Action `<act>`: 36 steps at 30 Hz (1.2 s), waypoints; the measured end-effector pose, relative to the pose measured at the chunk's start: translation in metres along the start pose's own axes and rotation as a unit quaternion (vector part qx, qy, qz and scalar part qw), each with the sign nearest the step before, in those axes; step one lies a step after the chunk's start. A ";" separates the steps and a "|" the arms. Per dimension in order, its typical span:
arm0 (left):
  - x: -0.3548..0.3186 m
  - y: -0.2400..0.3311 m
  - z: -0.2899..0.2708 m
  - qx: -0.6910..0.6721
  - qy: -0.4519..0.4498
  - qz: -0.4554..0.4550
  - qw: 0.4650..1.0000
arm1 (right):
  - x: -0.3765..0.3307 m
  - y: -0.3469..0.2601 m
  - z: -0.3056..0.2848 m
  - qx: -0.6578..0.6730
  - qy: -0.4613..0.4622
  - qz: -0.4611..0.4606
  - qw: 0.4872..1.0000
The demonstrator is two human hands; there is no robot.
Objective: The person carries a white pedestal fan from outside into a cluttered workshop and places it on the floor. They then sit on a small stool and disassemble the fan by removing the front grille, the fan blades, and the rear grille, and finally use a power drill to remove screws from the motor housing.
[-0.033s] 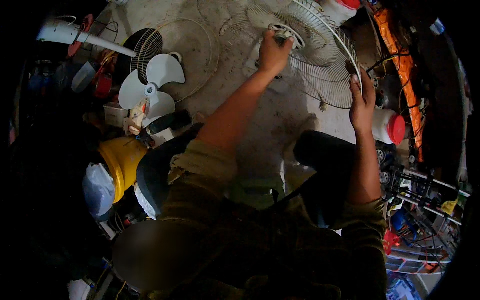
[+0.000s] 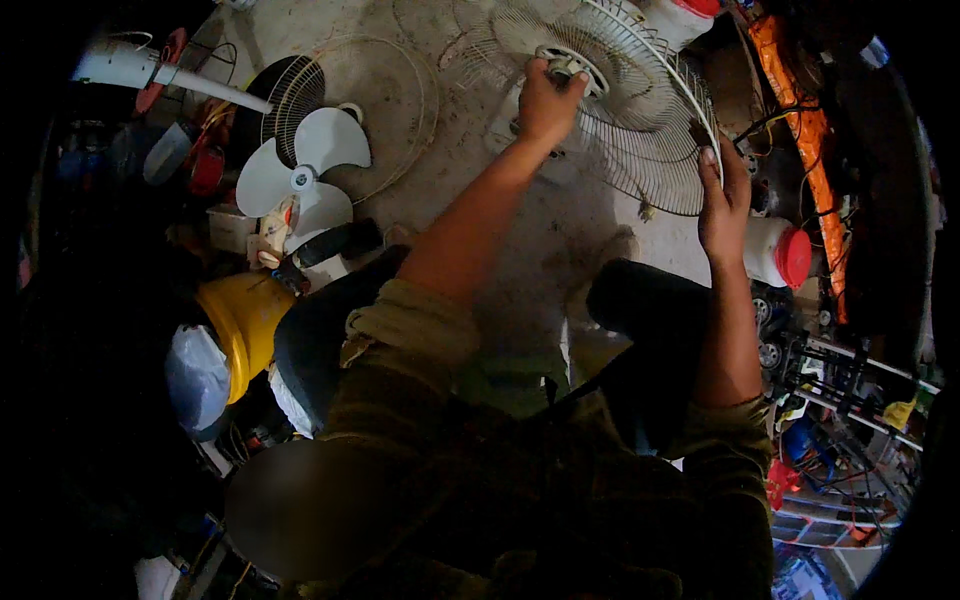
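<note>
A pale wire fan grille [image 2: 640, 165] stands tilted at the upper right, over a whitish part on the floor. At its centre my left hand [image 2: 548, 108] is closed around the hub, thumb and fingers inside the round ring; the palm hides part of what it grips. My right hand [image 2: 728, 195] holds the grille's outer rim on the right, with the thumb on the near side and the fingers behind it. On the left lies a white fan blade [image 2: 330, 140] with rounded lobes, beside a second wire grille [image 2: 437, 115] flat on the concrete floor.
A yellow bucket [image 2: 255, 315] with a plastic bag stands by my left leg. Behind the blade a white pole [image 2: 215, 88] slants inward. On the right are a white container with a red lid [image 2: 793, 257], an orange strip [image 2: 800, 130] and a clutter of cables and parts.
</note>
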State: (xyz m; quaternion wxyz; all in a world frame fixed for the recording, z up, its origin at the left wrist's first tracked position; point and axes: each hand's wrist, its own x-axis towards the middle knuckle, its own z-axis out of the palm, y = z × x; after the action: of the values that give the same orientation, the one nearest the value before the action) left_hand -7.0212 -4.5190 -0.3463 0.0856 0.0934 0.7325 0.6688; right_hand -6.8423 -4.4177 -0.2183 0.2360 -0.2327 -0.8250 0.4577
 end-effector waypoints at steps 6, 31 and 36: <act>0.002 -0.004 0.016 0.004 0.016 0.041 0.999 | 0.003 0.006 -0.012 -0.004 -0.001 -0.028 1.000; 0.000 -0.028 0.009 0.292 0.001 0.186 0.938 | 0.002 0.023 0.006 0.016 -0.004 0.001 1.000; 0.003 -0.042 0.008 0.351 0.010 0.249 0.902 | -0.001 0.040 0.011 -0.017 0.025 0.000 1.000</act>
State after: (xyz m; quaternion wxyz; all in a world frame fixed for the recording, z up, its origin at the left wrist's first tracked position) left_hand -7.0227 -4.5142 -0.3885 -0.1297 0.2898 0.8737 0.3686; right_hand -6.8412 -4.4063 -0.2582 0.2522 -0.2484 -0.8266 0.4376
